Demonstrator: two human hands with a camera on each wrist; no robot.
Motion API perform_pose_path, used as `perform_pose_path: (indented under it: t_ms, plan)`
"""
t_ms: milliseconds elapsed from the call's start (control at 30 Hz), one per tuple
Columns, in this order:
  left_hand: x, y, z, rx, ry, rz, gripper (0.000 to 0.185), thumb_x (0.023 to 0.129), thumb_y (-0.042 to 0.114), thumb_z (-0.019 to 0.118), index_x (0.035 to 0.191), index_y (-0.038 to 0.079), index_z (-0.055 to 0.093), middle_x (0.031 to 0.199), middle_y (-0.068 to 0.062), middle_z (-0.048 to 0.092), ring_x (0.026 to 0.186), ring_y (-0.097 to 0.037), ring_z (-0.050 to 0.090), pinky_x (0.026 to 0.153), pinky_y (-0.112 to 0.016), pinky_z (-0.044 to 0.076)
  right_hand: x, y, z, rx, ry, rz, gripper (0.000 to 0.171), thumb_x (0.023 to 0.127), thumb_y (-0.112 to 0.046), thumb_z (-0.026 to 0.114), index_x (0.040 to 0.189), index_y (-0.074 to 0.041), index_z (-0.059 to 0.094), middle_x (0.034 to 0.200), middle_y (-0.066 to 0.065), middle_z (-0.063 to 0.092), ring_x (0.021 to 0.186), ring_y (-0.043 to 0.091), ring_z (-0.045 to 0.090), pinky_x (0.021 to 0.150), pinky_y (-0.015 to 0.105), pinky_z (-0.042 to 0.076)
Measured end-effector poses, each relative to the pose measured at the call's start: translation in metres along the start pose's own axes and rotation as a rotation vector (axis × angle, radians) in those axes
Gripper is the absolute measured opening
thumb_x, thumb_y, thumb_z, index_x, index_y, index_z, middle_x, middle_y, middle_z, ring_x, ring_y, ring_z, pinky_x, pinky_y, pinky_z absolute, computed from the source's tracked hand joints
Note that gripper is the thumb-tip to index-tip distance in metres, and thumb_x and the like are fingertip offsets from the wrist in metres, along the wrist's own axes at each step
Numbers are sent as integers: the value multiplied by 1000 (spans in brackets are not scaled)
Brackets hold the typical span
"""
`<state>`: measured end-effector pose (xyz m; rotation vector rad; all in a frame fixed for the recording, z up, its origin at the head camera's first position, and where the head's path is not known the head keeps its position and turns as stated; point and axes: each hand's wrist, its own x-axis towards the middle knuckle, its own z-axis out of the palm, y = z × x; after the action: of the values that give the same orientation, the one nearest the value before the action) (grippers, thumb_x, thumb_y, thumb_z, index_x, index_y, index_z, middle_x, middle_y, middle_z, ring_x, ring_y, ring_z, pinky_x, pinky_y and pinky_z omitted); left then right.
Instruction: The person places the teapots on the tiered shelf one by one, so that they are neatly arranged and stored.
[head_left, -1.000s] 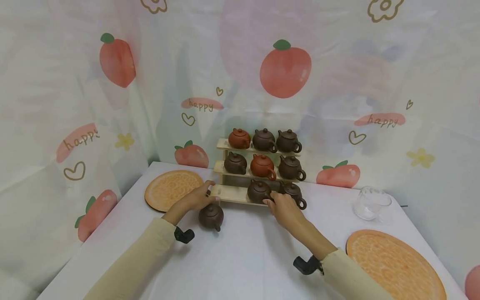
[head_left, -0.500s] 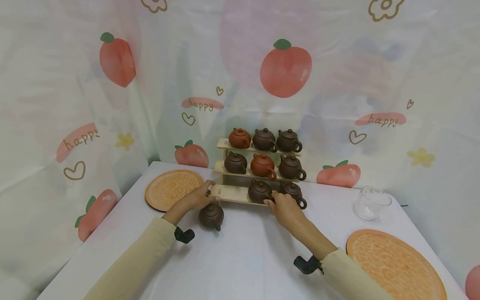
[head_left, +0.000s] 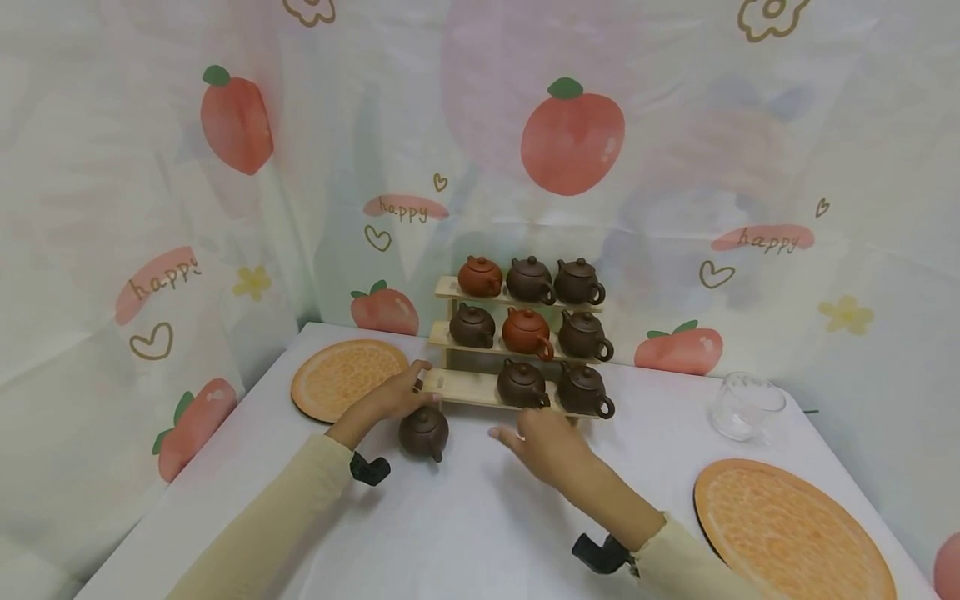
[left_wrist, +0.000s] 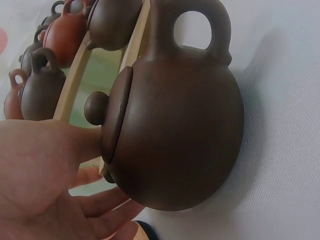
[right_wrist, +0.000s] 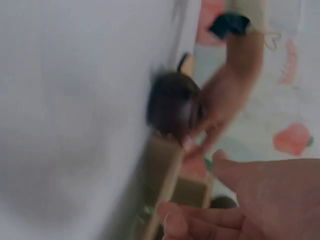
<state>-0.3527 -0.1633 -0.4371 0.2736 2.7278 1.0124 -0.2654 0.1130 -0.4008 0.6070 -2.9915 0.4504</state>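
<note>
A three-tier wooden shelf [head_left: 468, 387] stands at the back of the table, bearing small brown and red-brown teapots. My left hand [head_left: 392, 396] holds the left end of its lowest board between thumb and fingers. Directly in front of that hand, a dark brown teapot [head_left: 423, 433] sits on the tablecloth; it fills much of the left wrist view, body [left_wrist: 180, 130] and handle showing. My right hand [head_left: 558, 450] hovers before the lowest board, thumb apart from loosely bent fingers, with nothing in it. Closest to it on that board are a middle teapot [head_left: 522, 383] and a right-hand teapot [head_left: 583, 389].
A round orange-patterned mat [head_left: 348, 379] lies at the back left, and another mat [head_left: 795, 525] at the front right. A clear glass pitcher [head_left: 746, 407] stands near the right edge. Printed cloth [head_left: 570, 208] hangs behind and beside the white-covered table [head_left: 457, 533].
My right hand has let go of the middle teapot on the lowest board and drawn back toward me, slightly left. The left hand and the teapots have stayed put.
</note>
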Motion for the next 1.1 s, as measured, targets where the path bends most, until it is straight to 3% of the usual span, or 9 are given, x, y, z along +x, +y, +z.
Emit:
perform_pose_path:
  t_ms: [100,300,433,567,667,833,1100]
  plan:
    - [-1,0,0,1,1,-2,65,106,34,66,157,8,36,140,-29,60,129,-42,60,108,-58,47,2,-14,20,58,-48,-64,51,100,-53,69,78,-8,66,71,4,64,65,19,61,63,39,52]
    - [-2,-3,-1,7,12,28,64,106,32,66,156,6,37,138,-31,62,128,-43,61,106,-57,48,11,-38,48,115,-145,-100,54,95,-60,71,79,-9,64,70,1,60,63,16,58,61,36,49]
    - [-4,-2,-2,7,11,42,64,106,31,66,156,4,36,139,-32,61,129,-44,61,106,-58,48,24,-55,59,118,-139,-121,58,93,-64,71,75,-9,64,64,0,58,58,14,55,56,32,47]
    - [-4,-1,-2,4,7,50,64,106,32,66,156,4,36,139,-33,60,129,-45,60,107,-58,47,35,-69,66,70,-131,-101,64,93,-66,71,85,-2,72,73,8,67,66,19,64,59,35,51]
    - [-3,-1,-2,0,4,55,65,106,31,65,157,4,36,139,-33,61,130,-46,60,107,-58,47,39,-77,68,48,-119,-72,62,94,-58,75,96,4,76,87,16,73,78,26,71,64,40,55]
    - [-3,-1,-2,-3,2,47,64,106,31,65,158,5,36,139,-33,61,130,-46,59,107,-58,47,39,-82,70,53,-84,-44,43,95,-40,79,91,3,77,85,17,72,74,26,70,62,41,53]
    - [-2,-2,-2,12,4,54,65,106,32,65,157,4,36,137,-31,62,128,-45,61,106,-58,48,36,-75,73,54,-73,-71,31,98,-30,77,94,1,74,87,16,72,79,29,73,63,41,55]
